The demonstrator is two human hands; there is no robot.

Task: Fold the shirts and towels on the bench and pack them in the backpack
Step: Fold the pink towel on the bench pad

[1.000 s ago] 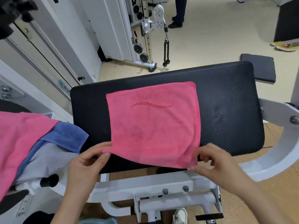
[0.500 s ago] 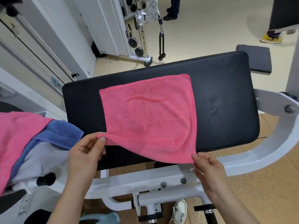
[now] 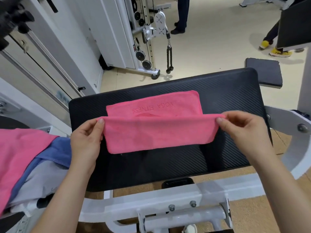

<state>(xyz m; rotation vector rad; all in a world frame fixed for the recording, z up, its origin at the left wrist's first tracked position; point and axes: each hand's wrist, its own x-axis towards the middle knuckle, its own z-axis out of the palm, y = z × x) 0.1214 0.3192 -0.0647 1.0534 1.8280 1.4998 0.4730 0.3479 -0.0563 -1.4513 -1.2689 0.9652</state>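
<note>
Pinching the pink towel (image 3: 158, 132) by two corners, left hand (image 3: 85, 140) on one, right hand (image 3: 244, 130) on the other, holding the folded-over half above the part lying flat on the bench (image 3: 227, 98). Probably handling light, soft and floppy; gripping corners and keeping the edge taut looking wisest.

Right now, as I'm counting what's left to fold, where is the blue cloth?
Head view, far left: the blue cloth lies under a pink cloth and over a grey garment, just left of the left hand.
</note>
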